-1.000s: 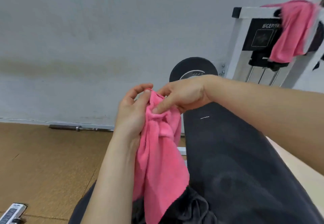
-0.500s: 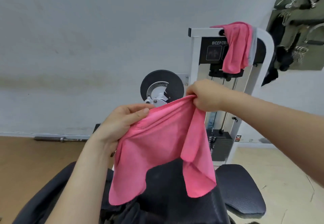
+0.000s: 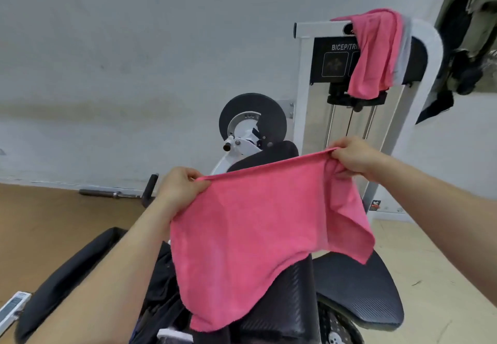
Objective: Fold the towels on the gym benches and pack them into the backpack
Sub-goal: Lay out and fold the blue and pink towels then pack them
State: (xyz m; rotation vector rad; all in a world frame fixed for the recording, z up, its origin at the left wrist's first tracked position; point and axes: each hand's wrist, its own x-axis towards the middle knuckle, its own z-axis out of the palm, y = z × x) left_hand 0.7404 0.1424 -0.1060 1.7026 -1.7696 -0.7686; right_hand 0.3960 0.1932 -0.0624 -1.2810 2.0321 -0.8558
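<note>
Since half a second earlier I had drawn my hands further apart, pulling the top edge of the pink towel (image 3: 255, 230) taut in front of the bicep machine (image 3: 301, 88). My left hand (image 3: 183, 187) pinched one top corner and my right hand (image 3: 355, 158) gripped the other, nearer the machine. The cloth hung over the machine's black seat pad (image 3: 357, 290). A second pink towel (image 3: 376, 53) lay draped over the machine's top.

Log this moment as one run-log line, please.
left hand: pinches top-left corner | right hand: pinches top-right corner | pink towel: stretched open, unfolded | second towel: draped over machine
</note>
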